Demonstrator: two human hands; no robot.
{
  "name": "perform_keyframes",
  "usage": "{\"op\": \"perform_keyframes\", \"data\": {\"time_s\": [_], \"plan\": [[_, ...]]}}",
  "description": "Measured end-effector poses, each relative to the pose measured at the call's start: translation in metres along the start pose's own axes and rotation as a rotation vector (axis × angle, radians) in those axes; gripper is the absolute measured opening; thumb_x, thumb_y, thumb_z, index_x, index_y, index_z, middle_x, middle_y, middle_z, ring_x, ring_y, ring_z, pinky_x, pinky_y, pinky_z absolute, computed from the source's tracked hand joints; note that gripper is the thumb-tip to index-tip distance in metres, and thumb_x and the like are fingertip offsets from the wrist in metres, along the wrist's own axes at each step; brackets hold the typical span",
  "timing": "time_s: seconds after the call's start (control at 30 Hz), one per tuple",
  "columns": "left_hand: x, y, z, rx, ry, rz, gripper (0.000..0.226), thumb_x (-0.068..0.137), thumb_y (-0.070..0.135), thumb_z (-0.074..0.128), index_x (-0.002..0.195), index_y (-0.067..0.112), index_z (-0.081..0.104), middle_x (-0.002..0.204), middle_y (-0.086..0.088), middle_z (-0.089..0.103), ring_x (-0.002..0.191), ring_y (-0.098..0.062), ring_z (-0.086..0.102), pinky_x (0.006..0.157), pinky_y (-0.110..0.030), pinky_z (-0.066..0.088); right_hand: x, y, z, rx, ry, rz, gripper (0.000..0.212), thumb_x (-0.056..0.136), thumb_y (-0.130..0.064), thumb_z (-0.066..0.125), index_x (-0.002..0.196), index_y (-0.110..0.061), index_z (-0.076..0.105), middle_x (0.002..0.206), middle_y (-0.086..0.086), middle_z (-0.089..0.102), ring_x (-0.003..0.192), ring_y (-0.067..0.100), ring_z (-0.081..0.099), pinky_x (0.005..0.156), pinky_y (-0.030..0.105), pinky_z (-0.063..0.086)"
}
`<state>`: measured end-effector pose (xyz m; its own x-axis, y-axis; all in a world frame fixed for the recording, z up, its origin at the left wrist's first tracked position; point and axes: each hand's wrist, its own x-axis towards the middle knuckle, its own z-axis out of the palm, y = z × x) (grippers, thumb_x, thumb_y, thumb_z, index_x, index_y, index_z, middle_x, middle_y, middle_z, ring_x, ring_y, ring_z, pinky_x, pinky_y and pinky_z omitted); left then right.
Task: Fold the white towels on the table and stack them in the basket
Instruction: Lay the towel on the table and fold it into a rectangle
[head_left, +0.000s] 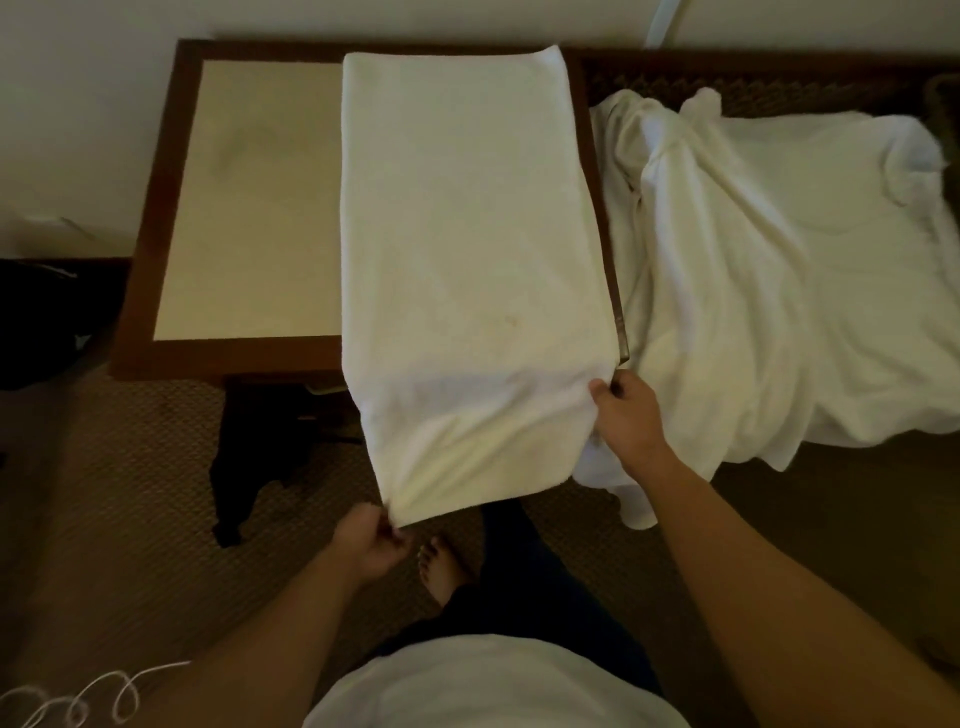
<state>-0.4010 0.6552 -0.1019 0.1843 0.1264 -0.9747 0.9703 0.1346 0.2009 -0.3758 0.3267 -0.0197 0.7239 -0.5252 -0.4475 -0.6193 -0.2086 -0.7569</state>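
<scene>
A white towel (467, 234), folded into a long strip, lies along the right side of a wood-framed table (249, 208) and hangs over its near edge. My left hand (371, 540) pinches the hanging near-left corner. My right hand (626, 410) grips the towel's right edge at the table's front corner. A heap of loose white towels (779, 270) is spread over a dark woven surface to the right. At the far right edge a dark woven rim (943, 98) shows, possibly the basket.
The table has a cream top with a dark brown frame. Below it are a dark cloth (260, 457) and brown carpet. My bare foot (441, 566) is on the floor. A white cord (78, 696) lies at the bottom left.
</scene>
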Motion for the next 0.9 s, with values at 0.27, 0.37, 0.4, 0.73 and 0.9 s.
{"op": "perform_keyframes", "data": {"time_s": [0.27,0.37,0.4,0.73,0.9], "plan": [[-0.007,0.034,-0.002,0.459,0.152,0.388,0.060,0.096,0.005,0.055,0.151,0.016,0.035,0.137,-0.018,0.056,0.110,-0.041,0.064,0.084,-0.055,0.060,0.000,-0.001,-0.001,0.018,-0.012,0.007,0.018,0.103,-0.022,0.055,0.105,-0.008,0.065,0.096,0.004,0.066,0.090,0.020,0.061,0.075,0.028,0.044],[-0.040,0.077,0.015,0.342,0.082,0.648,0.056,0.097,0.001,0.054,0.149,0.020,0.041,0.135,0.004,0.052,0.108,-0.019,0.061,0.092,-0.044,0.052,-0.001,0.000,0.000,0.044,0.016,-0.021,0.029,0.101,-0.026,0.059,0.096,0.002,0.064,0.086,0.009,0.065,0.076,0.013,0.058,0.063,0.019,0.044],[-0.050,0.088,0.022,0.294,0.060,0.707,0.052,0.096,-0.002,0.052,0.143,0.019,0.047,0.131,0.004,0.055,0.100,-0.013,0.060,0.087,-0.041,0.051,-0.002,0.000,0.000,0.060,0.027,-0.040,0.036,0.101,-0.028,0.061,0.093,0.007,0.062,0.081,0.010,0.062,0.069,0.009,0.054,0.060,0.016,0.042],[-0.071,0.113,0.015,0.105,-0.049,0.649,0.017,0.104,0.030,0.057,0.116,0.020,0.064,0.110,0.009,0.065,0.096,-0.006,0.059,0.074,-0.026,0.044,-0.009,-0.002,-0.015,0.171,0.032,-0.112,0.031,0.101,-0.027,0.064,0.094,0.003,0.066,0.087,0.013,0.067,0.072,0.004,0.057,0.070,0.011,0.046],[-0.069,0.121,0.004,0.105,0.053,0.742,0.012,0.097,0.024,0.070,0.105,0.015,0.066,0.108,-0.007,0.071,0.100,-0.026,0.068,0.087,-0.043,0.057,-0.008,0.001,-0.018,0.147,0.035,-0.118,0.025,0.101,-0.024,0.063,0.090,-0.002,0.066,0.080,0.006,0.064,0.072,0.010,0.057,0.068,0.010,0.044]]}}
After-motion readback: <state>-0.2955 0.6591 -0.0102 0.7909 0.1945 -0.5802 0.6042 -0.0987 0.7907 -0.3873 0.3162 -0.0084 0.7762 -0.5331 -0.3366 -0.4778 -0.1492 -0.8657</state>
